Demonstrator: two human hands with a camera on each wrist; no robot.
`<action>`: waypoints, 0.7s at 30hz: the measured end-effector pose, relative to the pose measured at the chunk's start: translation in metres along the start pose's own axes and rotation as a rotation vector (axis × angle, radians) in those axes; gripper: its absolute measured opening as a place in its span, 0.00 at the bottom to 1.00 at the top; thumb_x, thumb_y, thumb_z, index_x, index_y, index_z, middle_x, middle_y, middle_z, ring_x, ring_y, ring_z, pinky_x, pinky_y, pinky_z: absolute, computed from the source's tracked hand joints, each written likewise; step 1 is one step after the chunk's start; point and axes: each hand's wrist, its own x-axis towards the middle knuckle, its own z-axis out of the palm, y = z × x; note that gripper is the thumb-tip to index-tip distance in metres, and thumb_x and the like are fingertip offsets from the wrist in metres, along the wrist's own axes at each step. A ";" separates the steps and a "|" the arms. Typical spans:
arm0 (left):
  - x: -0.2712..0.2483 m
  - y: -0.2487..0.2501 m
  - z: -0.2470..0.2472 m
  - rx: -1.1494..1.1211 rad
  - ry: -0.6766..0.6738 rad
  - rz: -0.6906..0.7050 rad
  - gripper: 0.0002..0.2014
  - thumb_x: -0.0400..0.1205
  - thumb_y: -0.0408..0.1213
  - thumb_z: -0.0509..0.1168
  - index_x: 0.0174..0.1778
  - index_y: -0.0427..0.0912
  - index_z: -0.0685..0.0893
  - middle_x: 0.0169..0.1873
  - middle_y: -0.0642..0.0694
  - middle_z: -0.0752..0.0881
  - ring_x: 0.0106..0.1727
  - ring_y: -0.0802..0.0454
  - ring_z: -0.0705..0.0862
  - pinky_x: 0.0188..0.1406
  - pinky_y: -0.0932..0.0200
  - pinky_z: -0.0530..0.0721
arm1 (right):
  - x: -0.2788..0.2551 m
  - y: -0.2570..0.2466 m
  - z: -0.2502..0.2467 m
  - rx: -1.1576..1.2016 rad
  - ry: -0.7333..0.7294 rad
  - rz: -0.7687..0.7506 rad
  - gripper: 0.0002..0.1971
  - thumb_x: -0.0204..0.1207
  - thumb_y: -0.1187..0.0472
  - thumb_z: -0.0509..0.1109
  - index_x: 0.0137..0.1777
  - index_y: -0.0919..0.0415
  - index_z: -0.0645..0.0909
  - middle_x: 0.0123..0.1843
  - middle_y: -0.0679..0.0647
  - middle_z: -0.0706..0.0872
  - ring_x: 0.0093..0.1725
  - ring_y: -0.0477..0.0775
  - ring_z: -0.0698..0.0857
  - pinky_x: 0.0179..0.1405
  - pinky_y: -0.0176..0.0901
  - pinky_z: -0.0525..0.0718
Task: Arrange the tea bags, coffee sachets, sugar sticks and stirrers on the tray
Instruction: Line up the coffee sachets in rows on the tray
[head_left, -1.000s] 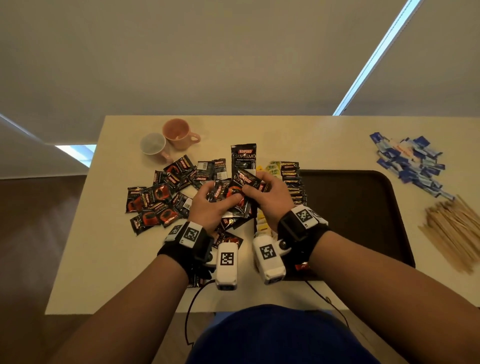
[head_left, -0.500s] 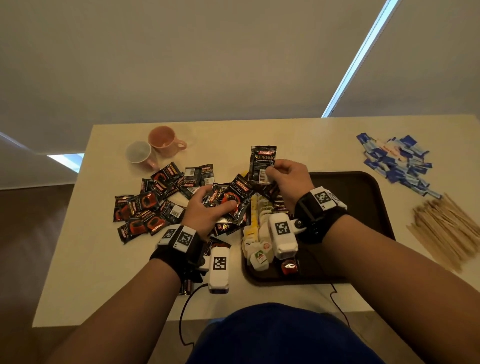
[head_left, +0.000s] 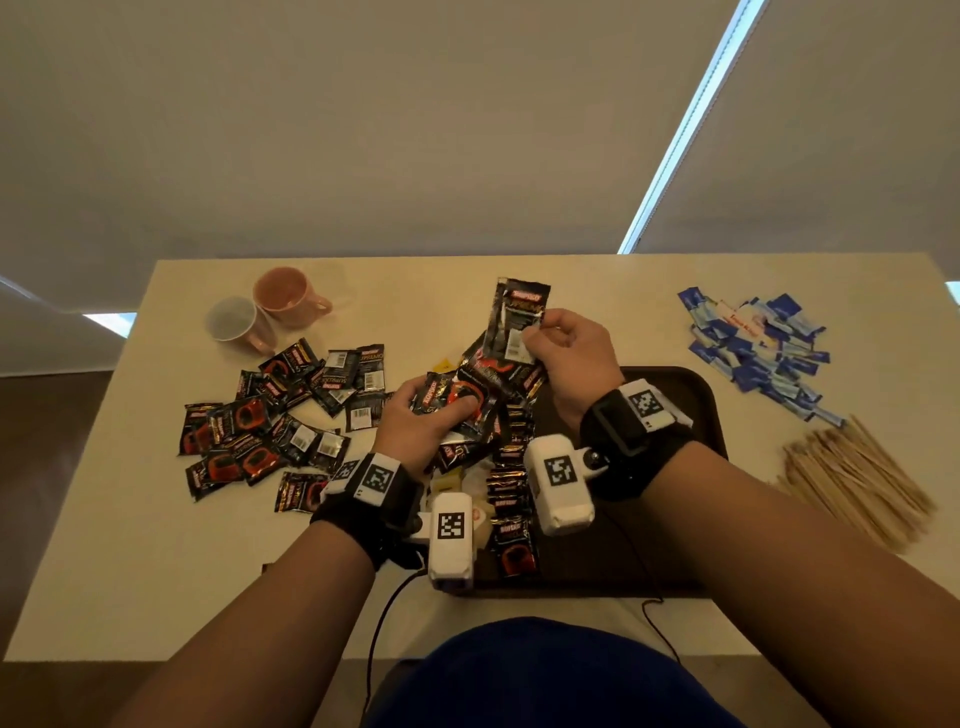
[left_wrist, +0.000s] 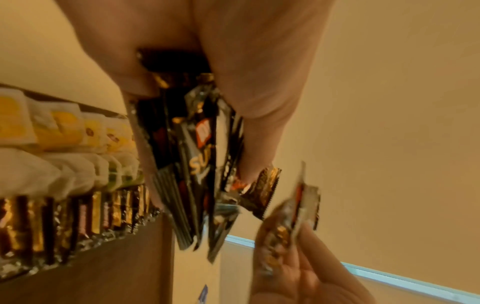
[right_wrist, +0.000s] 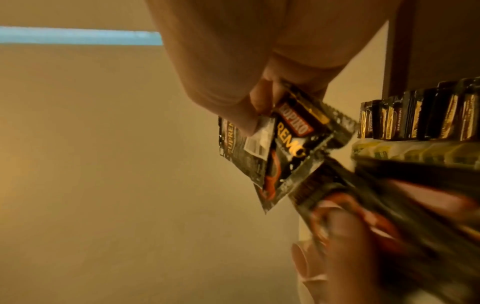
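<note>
My left hand (head_left: 436, 410) grips a bunch of black coffee sachets (head_left: 467, 395) (left_wrist: 192, 156) just left of the dark tray (head_left: 685, 395). Above the tray's far left corner my right hand (head_left: 545, 338) pinches coffee sachets (head_left: 517, 322) (right_wrist: 285, 148) upright by their lower edge. On the tray's left side stand a row of coffee sachets (head_left: 511, 499) (left_wrist: 64, 222) and a row of tea bags (left_wrist: 64, 133), partly hidden by my wrists. Loose coffee sachets (head_left: 270, 415) lie scattered on the table to the left. Blue sugar sticks (head_left: 758, 348) and wooden stirrers (head_left: 852, 478) lie right of the tray.
A pink mug (head_left: 285, 293) and a grey mug (head_left: 236, 322) stand at the table's (head_left: 130, 519) far left. A black cable (head_left: 384, 613) hangs over the near edge. The tray's right half is bare.
My right hand has lifted sachets out of the bunch and away from my left hand, toward the far side. The left hand keeps hold of the bunch.
</note>
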 end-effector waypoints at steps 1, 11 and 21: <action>-0.002 0.004 0.004 -0.026 -0.018 -0.003 0.39 0.59 0.48 0.87 0.67 0.47 0.82 0.56 0.43 0.91 0.54 0.43 0.91 0.58 0.37 0.89 | -0.002 0.002 0.003 -0.077 -0.011 -0.024 0.03 0.80 0.67 0.70 0.51 0.60 0.83 0.45 0.60 0.92 0.48 0.64 0.90 0.55 0.68 0.88; -0.002 0.006 0.002 -0.053 -0.041 0.077 0.33 0.64 0.41 0.86 0.64 0.46 0.83 0.55 0.40 0.91 0.54 0.41 0.91 0.58 0.40 0.89 | -0.017 0.012 0.021 -0.304 0.028 -0.138 0.02 0.79 0.66 0.72 0.48 0.59 0.83 0.43 0.56 0.90 0.41 0.52 0.89 0.46 0.52 0.90; 0.004 0.005 -0.015 -0.103 -0.017 0.078 0.26 0.69 0.34 0.83 0.59 0.53 0.82 0.60 0.43 0.88 0.55 0.44 0.91 0.55 0.43 0.90 | -0.015 -0.004 0.014 -0.532 -0.041 -0.186 0.18 0.77 0.65 0.74 0.66 0.57 0.81 0.44 0.50 0.88 0.45 0.49 0.88 0.53 0.51 0.89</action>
